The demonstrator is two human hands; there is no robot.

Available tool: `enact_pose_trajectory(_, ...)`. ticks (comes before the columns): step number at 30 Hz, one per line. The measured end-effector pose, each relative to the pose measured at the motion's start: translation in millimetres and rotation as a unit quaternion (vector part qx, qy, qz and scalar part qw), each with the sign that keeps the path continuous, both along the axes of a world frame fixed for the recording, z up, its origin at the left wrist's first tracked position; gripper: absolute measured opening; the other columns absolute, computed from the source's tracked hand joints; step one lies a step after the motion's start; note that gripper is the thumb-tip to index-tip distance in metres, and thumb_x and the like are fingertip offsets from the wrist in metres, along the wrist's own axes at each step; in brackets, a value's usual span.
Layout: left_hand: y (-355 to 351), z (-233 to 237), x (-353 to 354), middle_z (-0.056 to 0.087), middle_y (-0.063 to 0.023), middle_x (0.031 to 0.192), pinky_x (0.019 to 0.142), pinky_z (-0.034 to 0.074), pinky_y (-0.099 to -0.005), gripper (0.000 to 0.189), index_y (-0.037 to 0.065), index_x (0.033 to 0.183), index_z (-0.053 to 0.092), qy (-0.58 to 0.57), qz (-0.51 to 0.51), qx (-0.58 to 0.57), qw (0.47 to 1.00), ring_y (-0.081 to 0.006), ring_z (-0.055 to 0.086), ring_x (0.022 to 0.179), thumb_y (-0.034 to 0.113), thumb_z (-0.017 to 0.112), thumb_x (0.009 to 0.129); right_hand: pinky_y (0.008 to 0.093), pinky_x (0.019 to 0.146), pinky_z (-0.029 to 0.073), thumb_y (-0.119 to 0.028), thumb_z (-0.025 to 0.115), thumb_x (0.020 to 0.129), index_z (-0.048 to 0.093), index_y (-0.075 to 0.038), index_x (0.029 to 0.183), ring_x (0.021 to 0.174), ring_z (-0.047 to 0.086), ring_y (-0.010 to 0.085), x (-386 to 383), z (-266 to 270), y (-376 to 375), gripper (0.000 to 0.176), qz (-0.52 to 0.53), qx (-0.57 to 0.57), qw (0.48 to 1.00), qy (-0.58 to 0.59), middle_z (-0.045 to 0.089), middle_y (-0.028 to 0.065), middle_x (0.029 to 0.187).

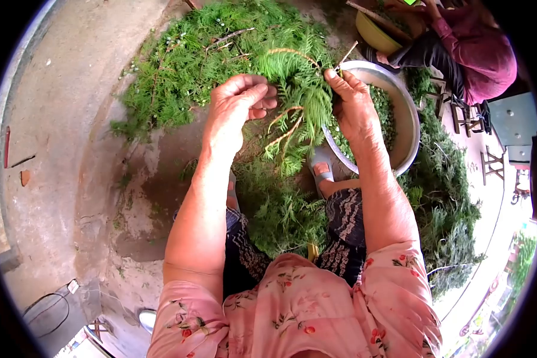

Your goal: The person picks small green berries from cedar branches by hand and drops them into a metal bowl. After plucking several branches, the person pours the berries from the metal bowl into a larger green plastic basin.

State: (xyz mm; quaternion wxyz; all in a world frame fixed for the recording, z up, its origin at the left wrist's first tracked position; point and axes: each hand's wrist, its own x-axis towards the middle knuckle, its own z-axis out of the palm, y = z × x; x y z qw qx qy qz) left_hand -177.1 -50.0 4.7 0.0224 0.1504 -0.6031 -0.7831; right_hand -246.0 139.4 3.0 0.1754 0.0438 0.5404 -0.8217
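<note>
A leafy green conifer branch [307, 98] with brown twigs hangs in front of me. My right hand [355, 104] is closed around its stem, the cut end sticking up past the thumb. To the left of the branch, my left hand [238, 107] has its thumb pressed against curled fingers; whatever they hold, if anything, is hidden. Under and beside my right forearm stands a wide metal basin [409, 113] with small green cones or seed pods [382, 113] in it.
A large heap of cut branches [179, 77] covers the floor ahead. More greenery [286, 218] lies between my feet, and another pile [441, 209] is at the right. Another person in a maroon sleeve [477, 53] sits by a yellow basin [373, 36] and wooden stools [468, 119].
</note>
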Motion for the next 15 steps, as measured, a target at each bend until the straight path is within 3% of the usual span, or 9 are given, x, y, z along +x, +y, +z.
enact_pose_trajectory(2,4.7,0.9,1.5,0.064,-0.0091,0.088,0.059,0.049,-0.0255,0.012,0.005,0.095,0.058,0.060,0.099,-0.004,0.993,-0.0147,0.061,0.076,0.010,0.056,0.083,0.0243,0.065,0.047,-0.017,0.065,0.078,0.059,-0.002,0.096,0.071,0.057,0.0111,3.8,4.8,-2.9,0.024,0.013,0.009,1.000,0.006,0.062,0.0039,0.083)
enact_pose_trajectory(4,2.5,1.3,-1.2,0.063,-0.0053,0.085,0.056,0.047,-0.0212,0.013,0.006,0.095,0.059,0.118,0.194,0.001,0.974,-0.0116,0.060,0.073,0.011,0.057,0.083,0.0230,0.064,0.045,-0.015,0.065,0.078,0.060,-0.001,0.097,0.071,0.056,0.0097,4.6,1.9,-4.5,0.024,0.025,0.060,0.997,0.033,0.062,0.0033,0.083)
enact_pose_trajectory(6,-2.4,6.9,-1.5,0.063,-0.0053,0.085,0.058,0.047,-0.0218,0.014,0.006,0.094,0.059,0.116,0.190,0.007,0.975,-0.0108,0.058,0.076,0.015,0.059,0.083,0.0248,0.070,0.044,-0.018,0.064,0.078,0.059,0.000,0.100,0.076,0.056,0.0113,11.1,9.2,-6.9,0.029,0.034,0.069,0.996,0.037,0.062,0.0046,0.086)
enact_pose_trajectory(8,-2.3,9.5,-1.4,0.063,-0.0051,0.084,0.060,0.047,-0.0233,0.019,0.006,0.093,0.060,0.113,0.125,-0.070,0.983,-0.0107,0.058,0.078,0.020,0.062,0.081,0.0276,0.078,0.042,-0.022,0.063,0.077,0.058,0.002,0.104,0.082,0.057,0.0153,21.0,24.1,-10.9,0.036,-0.004,0.236,0.968,0.083,0.063,0.0080,0.088)
enact_pose_trajectory(9,-0.7,8.4,-1.4,0.062,-0.0018,0.082,0.065,0.041,-0.0244,0.015,0.007,0.092,0.062,0.096,0.083,-0.073,0.989,-0.0097,0.054,0.076,0.019,0.061,0.082,0.0288,0.084,0.039,-0.025,0.061,0.077,0.056,0.002,0.108,0.088,0.056,0.0179,21.2,21.2,-9.5,0.042,-0.008,0.314,0.944,0.101,0.063,0.0104,0.089)
enact_pose_trajectory(10,2.5,14.9,1.4,0.061,-0.0006,0.079,0.063,0.040,-0.0223,0.017,0.007,0.091,0.062,0.042,0.043,-0.121,0.991,-0.0083,0.053,0.074,0.020,0.063,0.080,0.0288,0.084,0.039,-0.025,0.061,0.077,0.056,0.002,0.108,0.088,0.056,0.0179,18.3,20.3,-7.9,0.042,-0.009,0.314,0.944,0.100,0.063,0.0104,0.089)
enact_pose_trajectory(12,4.7,8.8,1.2,0.060,0.0004,0.076,0.060,0.039,-0.0202,0.021,0.005,0.092,0.062,0.008,-0.032,-0.145,0.989,-0.0065,0.051,0.068,0.021,0.066,0.078,0.0283,0.083,0.040,-0.025,0.061,0.077,0.056,0.000,0.108,0.087,0.057,0.0179,12.6,22.1,-6.8,0.040,0.160,0.277,0.937,0.142,0.063,0.0115,0.090)
enact_pose_trajectory(13,8.1,11.1,3.0,0.056,0.0034,0.071,0.056,0.036,-0.0186,0.022,0.003,0.091,0.062,0.015,-0.051,-0.168,0.984,-0.0045,0.046,0.063,0.020,0.066,0.078,0.0279,0.080,0.042,-0.023,0.059,0.078,0.058,-0.002,0.107,0.084,0.058,0.0178,17.0,26.9,-9.5,0.036,0.148,0.343,0.916,0.147,0.063,0.0126,0.090)
enact_pose_trajectory(15,11.9,9.0,3.4,0.053,0.0044,0.069,0.055,0.035,-0.0186,0.022,0.002,0.091,0.061,0.028,-0.058,-0.210,0.976,-0.0039,0.044,0.062,0.020,0.066,0.078,0.0303,0.070,0.045,-0.021,0.057,0.077,0.059,0.000,0.101,0.075,0.059,0.0203,20.0,22.4,-10.6,0.033,0.165,0.342,0.896,0.230,0.063,0.0170,0.081)
